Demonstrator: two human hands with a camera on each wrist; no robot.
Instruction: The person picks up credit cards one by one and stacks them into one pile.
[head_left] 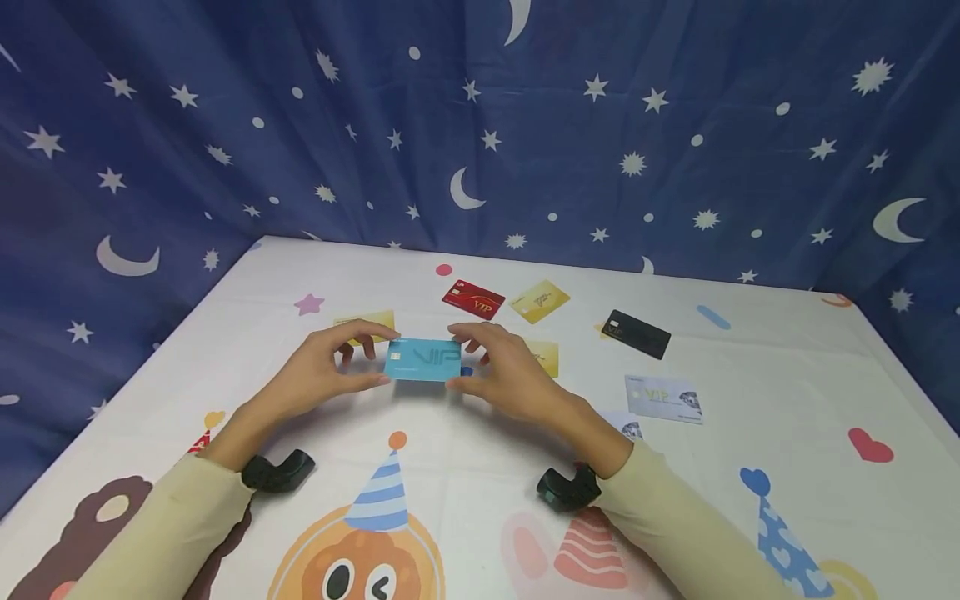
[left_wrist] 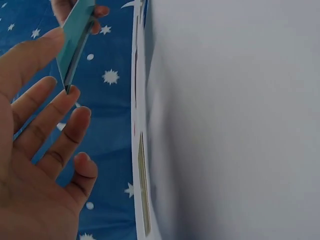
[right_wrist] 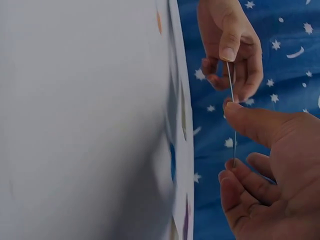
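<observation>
A light blue VIP card (head_left: 423, 360) is held up over the table, its printed face toward the head camera. My left hand (head_left: 330, 367) pinches its left end between thumb and fingertips. At the other end, my right hand (head_left: 510, 367) grips the card by its upper and lower corners. From the left wrist, the card (left_wrist: 77, 40) appears slanted, thumb on one edge and a fingertip at the opposite corner. The right wrist view shows the card (right_wrist: 231, 82) edge-on as a thin line, both hands on it.
Behind the hands lie a red card (head_left: 473, 300) and a gold card (head_left: 540, 301). Other gold cards (head_left: 375, 319) (head_left: 547, 358) are partly covered by the hands. To the right are a black card (head_left: 637, 334) and a silver card (head_left: 664, 398); another silver card (head_left: 628, 426) peeks past the right wrist.
</observation>
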